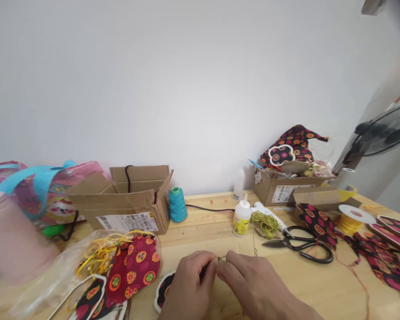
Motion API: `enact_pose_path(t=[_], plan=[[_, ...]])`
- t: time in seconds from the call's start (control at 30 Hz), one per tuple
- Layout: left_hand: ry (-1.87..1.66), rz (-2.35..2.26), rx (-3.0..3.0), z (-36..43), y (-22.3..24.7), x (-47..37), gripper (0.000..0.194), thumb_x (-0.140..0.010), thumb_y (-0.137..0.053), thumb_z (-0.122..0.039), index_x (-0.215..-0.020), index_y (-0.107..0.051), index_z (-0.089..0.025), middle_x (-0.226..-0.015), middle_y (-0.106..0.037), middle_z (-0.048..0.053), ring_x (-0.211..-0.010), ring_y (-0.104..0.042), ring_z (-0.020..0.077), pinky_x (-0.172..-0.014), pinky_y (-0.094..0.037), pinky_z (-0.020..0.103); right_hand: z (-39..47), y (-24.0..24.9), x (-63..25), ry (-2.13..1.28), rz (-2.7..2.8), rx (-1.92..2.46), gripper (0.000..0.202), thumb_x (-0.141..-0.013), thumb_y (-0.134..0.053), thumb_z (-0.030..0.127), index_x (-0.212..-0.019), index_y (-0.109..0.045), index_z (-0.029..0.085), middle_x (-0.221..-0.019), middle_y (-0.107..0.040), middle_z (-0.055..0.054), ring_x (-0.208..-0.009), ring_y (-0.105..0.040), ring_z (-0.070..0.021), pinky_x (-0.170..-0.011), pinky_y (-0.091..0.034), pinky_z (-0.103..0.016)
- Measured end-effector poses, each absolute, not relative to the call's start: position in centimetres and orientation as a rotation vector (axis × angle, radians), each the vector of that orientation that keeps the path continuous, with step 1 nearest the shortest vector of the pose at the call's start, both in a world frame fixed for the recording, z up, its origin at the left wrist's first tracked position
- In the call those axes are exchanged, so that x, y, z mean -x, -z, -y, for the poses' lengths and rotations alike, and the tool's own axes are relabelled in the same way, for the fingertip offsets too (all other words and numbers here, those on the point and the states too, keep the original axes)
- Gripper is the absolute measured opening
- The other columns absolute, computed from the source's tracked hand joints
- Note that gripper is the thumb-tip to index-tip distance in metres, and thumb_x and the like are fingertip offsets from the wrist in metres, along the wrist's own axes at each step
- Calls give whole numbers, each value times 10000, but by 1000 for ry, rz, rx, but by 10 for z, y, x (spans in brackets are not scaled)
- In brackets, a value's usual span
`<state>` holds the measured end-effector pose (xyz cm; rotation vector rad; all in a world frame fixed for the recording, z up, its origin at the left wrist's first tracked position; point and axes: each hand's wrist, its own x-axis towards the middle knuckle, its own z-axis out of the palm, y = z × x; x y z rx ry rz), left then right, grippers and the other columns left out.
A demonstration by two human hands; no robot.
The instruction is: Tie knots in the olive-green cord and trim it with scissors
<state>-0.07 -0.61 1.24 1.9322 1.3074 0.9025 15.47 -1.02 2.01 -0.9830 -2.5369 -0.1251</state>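
Close together at the table's front, my left hand (194,282) and my right hand (250,282) both pinch a thin olive-green cord (221,258). A short stretch of it shows between the fingertips. Partly hidden behind my left wrist lies a dark patterned fabric piece with a white scalloped edge (159,295). Beyond my right hand sits a tangled bundle of olive-green cord (266,224), beside a white glue bottle with a yellow label (242,218). Black-handled scissors (300,244) rest to the right with their blades pointing left.
An opened cardboard box (126,204) and a teal thread cone (178,205) stand at the back left. Maroon patterned fabric (133,269) and yellow cord (100,253) lie at left. Right are a filled box (273,189), a yellow cord spool (350,224) and a fan (386,131).
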Motion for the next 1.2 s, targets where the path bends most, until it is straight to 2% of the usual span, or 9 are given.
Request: enact_pose_path(t=[0.1, 0.23, 0.37, 0.43, 0.63, 0.73, 0.83, 1.03, 1.2], plan=[[-810, -1240, -2152, 12, -16, 1, 240, -834, -367, -179, -678, -550, -165, -669, -597, 45, -643, -540, 172, -591, -370, 247, 5, -36, -157, 104, 2586, 1032, 148, -834, -423, 135, -781, -551, 189, -662, -554, 8, -500, -481, -120, -431, -253, -234], [-835, -1104, -2325, 15, -23, 2, 259, -833, -359, -149, -628, -516, -177, -589, -546, 15, -566, -510, 138, -523, -349, 211, -7, -46, -162, -363, 2367, 1057, 124, -791, -510, 121, -730, -599, 183, -642, -562, 27, -563, -494, -88, -504, -315, -181], [-997, -1100, -2263, 13, -21, 5, 230, -834, -399, -181, -650, -537, -176, -563, -513, -1, -545, -497, 124, -525, -357, 191, -8, -34, -161, -695, 2134, 1113, 130, -789, -511, 176, -697, -602, 158, -495, -412, 62, -454, -362, -70, -420, -263, -166], [-1048, -1161, -2185, 12, -19, 6, 226, -842, -399, -202, -682, -556, -173, -580, -516, 4, -566, -505, 130, -548, -366, 195, -3, -26, -158, -593, 2116, 1150, 150, -800, -492, 192, -700, -598, 156, -495, -397, 60, -449, -361, -73, -421, -256, -176], [-1103, -1253, -2096, 11, -17, 5, 304, -849, -390, -233, -567, -487, -175, -536, -458, -9, -527, -465, 126, -512, -337, 202, 10, -19, -154, 146, 2357, 1009, 312, -887, -294, 181, -716, -555, 172, -573, -513, -2, -460, -438, -111, -431, -224, -243], [-1065, -1280, -2081, 12, -17, 4, 311, -857, -378, -246, -581, -502, -173, -552, -480, -2, -543, -478, 130, -523, -340, 207, 12, -21, -153, 269, 2393, 984, 369, -916, -212, 193, -722, -526, 187, -557, -499, 5, -452, -440, -117, -425, -213, -251], [-1038, -1312, -2084, 11, -17, 3, 301, -851, -387, -239, -594, -530, -173, -564, -515, 7, -557, -497, 140, -533, -346, 215, 14, -23, -151, 268, 2402, 1019, 343, -916, -221, 185, -734, -512, 194, -576, -512, 7, -472, -464, -117, -429, -222, -244], [-944, -1214, -2123, 11, -18, 3, 248, -824, -420, -189, -631, -576, -178, -607, -584, 20, -578, -518, 149, -545, -348, 219, 11, -45, -152, 272, 2671, 1052, 133, -795, -456, 92, -728, -532, 178, -672, -560, -8, -514, -481, -136, -424, -218, -251], [-897, -1182, -2040, 10, -20, 4, 329, -841, -400, -256, -537, -496, -176, -511, -451, -33, -530, -446, 117, -519, -318, 199, -8, -61, -158, -316, 2491, 1048, 86, -784, -545, 138, -727, -598, 175, -650, -564, 26, -552, -485, -88, -492, -303, -191]])
